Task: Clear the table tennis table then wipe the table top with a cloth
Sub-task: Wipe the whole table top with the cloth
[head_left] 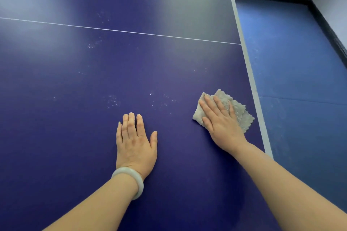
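Observation:
The dark blue table tennis table top (78, 118) fills most of the head view. A grey-beige cloth (242, 112) lies flat on it near the right edge. My right hand (219, 122) presses flat on the cloth with straight fingers. Left of it, my left hand (135, 140) rests flat on the bare table top, fingers straight; a pale bangle sits on that wrist. Faint white specks and smudges dot the surface ahead of both hands.
A thin white centre line (120, 31) crosses the table. The white edge stripe (249, 73) marks the table's right side. Beyond it lies a lighter blue floor (300, 73), bounded by a black skirting (323, 18) and a white wall.

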`<state>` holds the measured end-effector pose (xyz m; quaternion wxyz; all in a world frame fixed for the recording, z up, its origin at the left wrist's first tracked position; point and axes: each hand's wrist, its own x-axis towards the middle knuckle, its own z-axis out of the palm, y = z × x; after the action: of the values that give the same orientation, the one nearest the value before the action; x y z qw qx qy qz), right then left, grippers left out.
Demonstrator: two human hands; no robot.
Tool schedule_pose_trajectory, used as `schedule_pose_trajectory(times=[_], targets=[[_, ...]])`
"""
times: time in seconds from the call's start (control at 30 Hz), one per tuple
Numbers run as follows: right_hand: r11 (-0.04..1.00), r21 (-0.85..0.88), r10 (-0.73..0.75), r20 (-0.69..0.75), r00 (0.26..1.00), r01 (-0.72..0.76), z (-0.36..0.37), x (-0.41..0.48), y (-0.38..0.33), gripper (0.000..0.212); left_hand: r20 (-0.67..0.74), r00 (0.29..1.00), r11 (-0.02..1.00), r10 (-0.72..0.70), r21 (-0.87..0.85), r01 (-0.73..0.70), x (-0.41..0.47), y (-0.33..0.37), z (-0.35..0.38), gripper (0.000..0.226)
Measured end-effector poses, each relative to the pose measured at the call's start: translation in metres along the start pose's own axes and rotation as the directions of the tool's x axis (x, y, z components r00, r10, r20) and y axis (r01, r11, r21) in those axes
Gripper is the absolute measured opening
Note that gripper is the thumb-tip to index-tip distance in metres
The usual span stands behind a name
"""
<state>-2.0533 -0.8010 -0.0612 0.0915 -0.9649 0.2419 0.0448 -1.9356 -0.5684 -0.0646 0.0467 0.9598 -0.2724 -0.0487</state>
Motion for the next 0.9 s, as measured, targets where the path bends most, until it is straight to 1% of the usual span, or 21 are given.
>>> schedule_pose_trajectory(times=[0.07,0.17,0.2,0.27,0.3,0.33,0.37,0.4,0.43,0.47,0.5,0.53,0.57,0.6,0.67,0.73,0.83,0.87,0.9], targets=[[0.997,0.021,0.079,-0.01,0.997,-0.079,-0.003,-0.01,0.023,0.055,0.0,1.0,1.0,-0.02,0.014,0.02,0.0,-0.001,0.001,0.08],[0.964,0.019,0.266,-0.027,0.964,-0.265,-0.008,0.007,0.042,0.055,-0.004,0.995,0.995,-0.098,-0.008,0.098,0.002,0.007,0.001,0.074],[0.941,0.034,0.339,-0.034,0.94,-0.338,-0.01,0.02,0.044,0.055,-0.014,0.992,0.991,-0.129,-0.017,0.129,0.005,0.013,0.001,0.071],[0.858,0.075,0.512,-0.037,0.858,-0.509,-0.015,0.046,0.04,0.055,-0.011,0.982,0.982,-0.187,-0.004,0.187,0.008,0.027,0.001,0.067],[0.815,0.1,0.576,-0.032,0.817,-0.571,-0.018,0.059,0.036,0.056,-0.01,0.978,0.978,-0.207,0.004,0.207,0.01,0.032,0.001,0.066],[0.799,0.12,0.595,-0.025,0.803,-0.589,-0.02,0.07,0.029,0.056,-0.019,0.976,0.976,-0.215,0.006,0.216,0.011,0.035,0.002,0.065],[0.826,0.128,0.555,-0.017,0.832,-0.548,-0.021,0.079,0.02,0.056,-0.029,0.975,0.975,-0.221,0.002,0.221,0.012,0.036,0.003,0.063],[0.887,0.121,0.451,-0.014,0.893,-0.446,-0.018,0.083,0.009,0.056,-0.036,0.974,0.974,-0.226,-0.005,0.226,0.012,0.036,0.004,0.062],[0.95,0.099,0.299,-0.017,0.954,-0.296,-0.014,0.082,0.0,0.056,-0.047,0.973,0.974,-0.227,-0.011,0.227,0.011,0.035,0.004,0.061],[0.988,0.069,0.138,-0.017,0.99,-0.136,-0.01,0.078,-0.004,0.056,-0.064,0.972,0.974,-0.227,-0.017,0.227,0.011,0.035,0.005,0.06],[0.999,0.048,0.017,-0.002,1.0,-0.017,-0.009,0.073,-0.002,0.055,-0.075,0.971,0.973,-0.229,-0.02,0.228,0.011,0.035,0.005,0.059],[0.998,0.048,-0.047,0.015,0.999,0.047,-0.011,0.071,0.007,0.055,-0.074,0.97,0.973,-0.232,-0.024,0.231,0.011,0.035,0.005,0.059],[0.997,0.051,-0.058,0.021,0.998,0.057,-0.014,0.072,0.021,0.055,-0.065,0.97,0.972,-0.236,-0.026,0.235,0.012,0.035,0.005,0.06],[0.999,0.046,-0.025,0.015,1.0,0.024,-0.018,0.075,0.037,0.055,-0.057,0.969,0.971,-0.239,-0.022,0.238,0.012,0.035,0.005,0.062],[0.992,0.065,0.113,0.005,0.994,-0.113,-0.028,0.092,0.068,0.054,-0.047,0.969,0.97,-0.242,-0.011,0.242,0.012,0.035,0.004,0.067],[0.967,0.085,0.239,0.011,0.971,-0.24,-0.039,0.12,0.089,0.054,-0.057,0.968,0.97,-0.243,-0.013,0.243,0.011,0.035,0.004,0.069],[0.926,0.087,0.367,0.021,0.93,-0.368,-0.049,0.169,0.095,0.055,-0.083,0.967,0.97,-0.243,-0.015,0.242,0.011,0.036,0.005,0.068],[0.917,0.097,0.386,0.027,0.922,-0.386,-0.05,0.182,0.09,0.055,-0.085,0.966,0.97,-0.243,-0.012,0.243,0.011,0.036,0.006,0.067],[0.922,0.099,0.373,0.03,0.927,-0.374,-0.05,0.191,0.081,0.056,-0.088,0.966,0.97,-0.243,-0.009,0.243,0.011,0.037,0.006,0.067]])
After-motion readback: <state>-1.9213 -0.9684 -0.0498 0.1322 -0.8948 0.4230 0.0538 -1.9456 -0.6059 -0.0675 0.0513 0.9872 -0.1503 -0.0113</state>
